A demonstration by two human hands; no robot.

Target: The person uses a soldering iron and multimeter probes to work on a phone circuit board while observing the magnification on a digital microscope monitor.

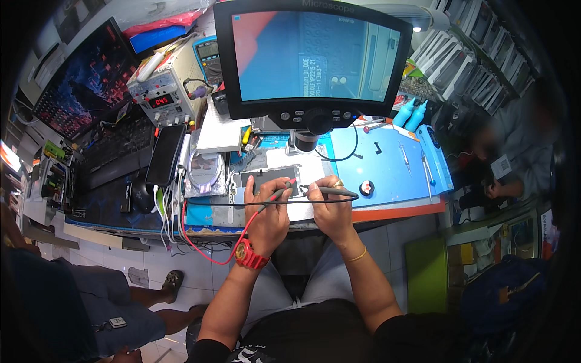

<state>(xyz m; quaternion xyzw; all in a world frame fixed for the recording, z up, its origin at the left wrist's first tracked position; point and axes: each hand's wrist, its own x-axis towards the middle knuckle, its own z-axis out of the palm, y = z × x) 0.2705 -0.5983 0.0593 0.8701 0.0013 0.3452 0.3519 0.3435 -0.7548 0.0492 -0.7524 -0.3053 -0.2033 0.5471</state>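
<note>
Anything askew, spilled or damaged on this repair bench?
Nothing looks spilled or broken. The opened phone lies flat under the microscope monitor, with the left hand holding the red probe and the right hand the black probe on it. Cables dangle loosely over the bench's front edge, merely untidy.

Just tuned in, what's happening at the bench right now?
A seated person holds a red probe in the left hand and a black probe in the right hand, both tips lowered onto an opened phone lying on the blue work mat beneath the microscope monitor. Tweezers rest on the mat to the right.
</note>
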